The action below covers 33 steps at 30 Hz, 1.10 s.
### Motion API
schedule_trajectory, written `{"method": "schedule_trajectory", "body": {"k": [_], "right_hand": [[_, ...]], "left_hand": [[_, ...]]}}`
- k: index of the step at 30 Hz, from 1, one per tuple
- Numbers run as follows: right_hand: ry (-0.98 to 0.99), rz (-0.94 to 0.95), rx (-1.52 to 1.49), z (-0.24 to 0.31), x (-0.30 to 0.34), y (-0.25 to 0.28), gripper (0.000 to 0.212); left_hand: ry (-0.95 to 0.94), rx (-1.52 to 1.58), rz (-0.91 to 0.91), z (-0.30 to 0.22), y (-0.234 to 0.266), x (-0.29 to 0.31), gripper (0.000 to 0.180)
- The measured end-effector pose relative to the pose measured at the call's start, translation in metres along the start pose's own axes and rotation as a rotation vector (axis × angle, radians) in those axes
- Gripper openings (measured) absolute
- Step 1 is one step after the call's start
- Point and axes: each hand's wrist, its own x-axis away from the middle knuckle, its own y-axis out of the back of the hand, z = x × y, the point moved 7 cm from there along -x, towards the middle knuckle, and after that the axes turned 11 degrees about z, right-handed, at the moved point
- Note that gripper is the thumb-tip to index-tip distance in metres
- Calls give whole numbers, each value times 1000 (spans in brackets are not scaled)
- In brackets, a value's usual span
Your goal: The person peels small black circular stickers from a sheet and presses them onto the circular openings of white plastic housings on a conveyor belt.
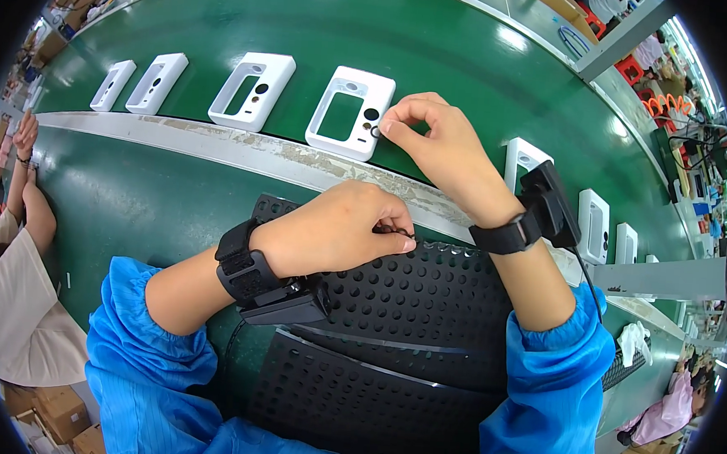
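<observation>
On the green conveyor belt (440, 57), a white plastic housing (347, 147) lies with a rectangular opening and a few round holes in its face. My right hand (447, 153) is at its right edge, thumb and forefinger pinched on a small dark ring (375, 131) beside the holes. Lower down, my left hand (339, 225) is closed, with small black pieces (390, 229) partly showing between its fingers; their kind is unclear. It hovers over a black sheet (426, 289) punched with rows of round holes. Both wrists carry black strapped devices.
More white housings (253, 91) stand along the belt on both sides. A worn metal rail (194, 139) separates belt and worktable. A second black perforated sheet (353, 393) lies nearest me. A grey post (625, 39) rises at the far right. Another person's arm (36, 207) is at left.
</observation>
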Motion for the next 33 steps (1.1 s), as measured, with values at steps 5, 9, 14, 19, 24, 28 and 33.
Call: {"method": "schedule_trajectory", "body": {"k": [5, 9, 14, 19, 24, 28, 33], "right_hand": [[-43, -6, -49, -9, -5, -8, 17], [-66, -35, -35, -13, -3, -7, 16], [-124, -66, -134, -24, 4, -4, 15], [-90, -149, -280, -32, 10, -2, 16], [-110, -185, -279, -34, 16, 1, 14], [-200, -110, -269, -32, 19, 1, 14], [-234, -131, -286, -35, 27, 4, 12]], "left_hand": [[16, -16, 6, 0, 1, 1, 19], [2, -22, -6, 0, 1, 1, 20], [-1, -23, -11, 0, 1, 1, 20], [-4, -25, -11, 0, 0, 0, 20], [-10, -18, -15, 2, 0, 0, 20], [-19, -13, -16, 1, 1, 1, 20], [-23, -18, -13, 0, 1, 0, 20]]}}
